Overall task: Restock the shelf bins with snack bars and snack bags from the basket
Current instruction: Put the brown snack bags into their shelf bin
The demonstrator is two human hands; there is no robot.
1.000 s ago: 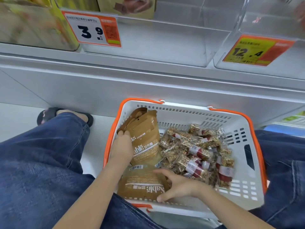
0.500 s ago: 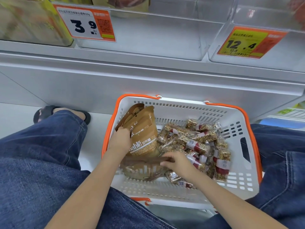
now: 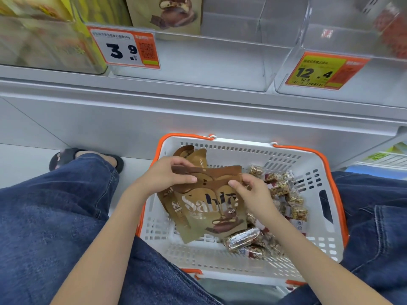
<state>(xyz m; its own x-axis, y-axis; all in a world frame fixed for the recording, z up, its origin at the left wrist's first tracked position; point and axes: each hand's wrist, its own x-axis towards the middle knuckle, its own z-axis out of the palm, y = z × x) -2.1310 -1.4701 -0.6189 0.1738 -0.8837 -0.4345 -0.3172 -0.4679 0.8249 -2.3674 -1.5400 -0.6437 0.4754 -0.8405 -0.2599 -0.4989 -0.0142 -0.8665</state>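
A white basket with an orange rim stands on the floor between my knees. Above it I hold brown "Sable" snack bags upright, front face toward me. My left hand grips the top left edge of the bags, thumb in front. My right hand pinches their top right corner. Several clear-wrapped snack bars lie heaped in the basket's right half. Above, a clear shelf bin carries a 3.9 price tag, with one brown snack bag standing in it.
A second clear bin at the upper right bears a 12.4 tag. A bin of yellow packs sits at the upper left. A grey shelf ledge runs across below the bins. My jeans-clad knees flank the basket.
Both hands have lifted the brown bags from the basket's left side and brought them together upright. The right hand turned its bag face-forward. The view tilted up a little.
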